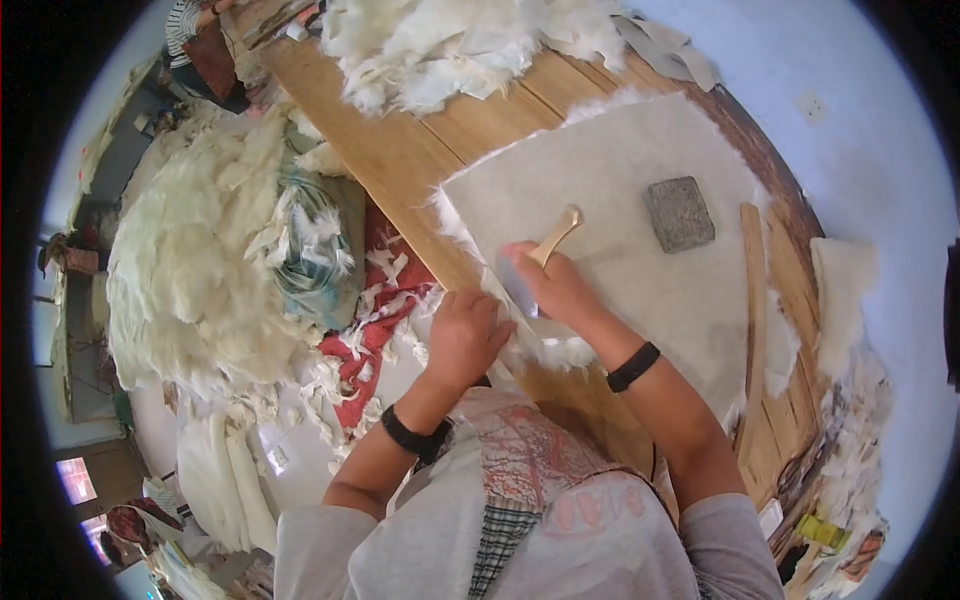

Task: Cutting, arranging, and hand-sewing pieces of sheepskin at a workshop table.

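Observation:
A pale hide (654, 301), leather side up with white fur along its edges, lies on the wooden table (370, 140). My right hand (555, 285) is closed round a cutting tool with a curved light handle (560, 230); its metal blade is at the hide's left edge. Just to the left, my left hand (465, 330) has its fingers curled on the furry near-left edge of the hide. A dark grey stone block (678, 213) sits on the hide to the right, beside a narrow wooden strip (750, 300).
Heaps of white fleece (190, 250), a bluish-green sack (315, 250) and red cloth (365, 360) with scraps lie left of the table. More fleece (440, 45) covers its far end. Another person in a striped top (188, 30) is at upper left. A pale wall (840, 140) runs along the right.

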The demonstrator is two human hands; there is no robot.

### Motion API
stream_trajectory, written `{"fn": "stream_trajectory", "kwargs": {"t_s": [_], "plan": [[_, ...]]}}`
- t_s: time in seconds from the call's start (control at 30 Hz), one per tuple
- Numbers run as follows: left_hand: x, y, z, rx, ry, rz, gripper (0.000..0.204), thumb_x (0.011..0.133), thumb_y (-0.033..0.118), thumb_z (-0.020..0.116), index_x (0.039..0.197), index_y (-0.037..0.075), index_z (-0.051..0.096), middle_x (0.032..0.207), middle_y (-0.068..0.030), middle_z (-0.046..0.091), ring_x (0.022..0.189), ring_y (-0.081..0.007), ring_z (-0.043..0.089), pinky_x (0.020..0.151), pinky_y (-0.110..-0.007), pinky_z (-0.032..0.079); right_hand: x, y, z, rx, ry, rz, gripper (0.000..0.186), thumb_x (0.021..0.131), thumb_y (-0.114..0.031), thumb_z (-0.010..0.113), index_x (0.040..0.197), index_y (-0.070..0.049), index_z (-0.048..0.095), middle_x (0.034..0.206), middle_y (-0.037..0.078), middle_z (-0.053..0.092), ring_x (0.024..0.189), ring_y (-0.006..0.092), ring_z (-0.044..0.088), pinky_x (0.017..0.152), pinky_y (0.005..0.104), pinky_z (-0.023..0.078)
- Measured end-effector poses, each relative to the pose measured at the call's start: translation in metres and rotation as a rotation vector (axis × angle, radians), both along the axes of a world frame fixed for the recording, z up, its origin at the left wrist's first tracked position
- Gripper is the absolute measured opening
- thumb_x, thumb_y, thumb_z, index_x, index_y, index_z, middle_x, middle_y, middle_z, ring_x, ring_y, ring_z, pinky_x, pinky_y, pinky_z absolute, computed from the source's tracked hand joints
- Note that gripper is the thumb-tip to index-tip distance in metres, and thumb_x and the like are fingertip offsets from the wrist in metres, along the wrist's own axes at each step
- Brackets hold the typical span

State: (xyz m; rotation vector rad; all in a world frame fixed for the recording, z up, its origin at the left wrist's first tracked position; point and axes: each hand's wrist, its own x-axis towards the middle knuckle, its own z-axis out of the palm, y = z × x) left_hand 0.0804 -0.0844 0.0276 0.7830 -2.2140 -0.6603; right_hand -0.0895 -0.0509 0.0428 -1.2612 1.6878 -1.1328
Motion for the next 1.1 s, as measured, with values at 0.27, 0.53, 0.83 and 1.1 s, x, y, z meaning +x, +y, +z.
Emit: {"fn": "stream_trajectory", "kwargs": {"t_s": [0.27,0.53,0.83,1.1], "plan": [[0.007,-0.01,-0.02,0.013,-0.088,-0.012,0.014,0.07,0.009,0.069,0.082,0.002,0.065,0.079,-0.0126,0.06,0.074,-0.0335,0.058,0.066,-0.039,0.048,0.003,0.007,-0.02,-0.121,0.209,0.076,0.021,0.09,-0.021,0.05,0.094,-0.004,0.063,0.082,0.019,0.064,0.078,0.0387,0.061,0.068,0.0424,0.049],[0.009,-0.023,-0.024,0.798,0.108,0.132,0.012,0.08,0.011,0.065,0.079,-0.001,0.065,0.073,-0.0007,0.062,0.064,-0.0091,0.055,0.058,-0.024,0.043,0.019,0.0,-0.014,-0.156,0.566,-0.007,0.024,0.09,-0.026,0.05,0.088,-0.008,0.065,0.077,0.017,0.064,0.07,0.0363,0.061,0.062,0.0438,0.05],[0.02,-0.026,-0.005,0.928,0.391,0.217,0.009,0.085,0.008,0.062,0.084,0.0,0.066,0.084,0.0013,0.059,0.071,-0.0046,0.05,0.063,-0.02,0.04,0.02,-0.02,-0.028,-0.107,0.687,-0.064,0.035,0.092,-0.036,0.046,0.086,-0.008,0.067,0.073,0.017,0.064,0.068,0.0359,0.062,0.061,0.0451,0.05],[0.111,-0.04,0.046,0.591,0.975,0.603,0.016,0.089,0.011,0.058,0.1,-0.001,0.06,0.092,-0.0071,0.063,0.082,-0.0124,0.058,0.075,-0.027,0.048,0.015,-0.018,-0.017,0.02,0.479,-0.066,0.034,0.091,-0.038,0.048,0.101,-0.01,0.065,0.074,0.018,0.065,0.066,0.0361,0.062,0.065,0.0456,0.05]]}}
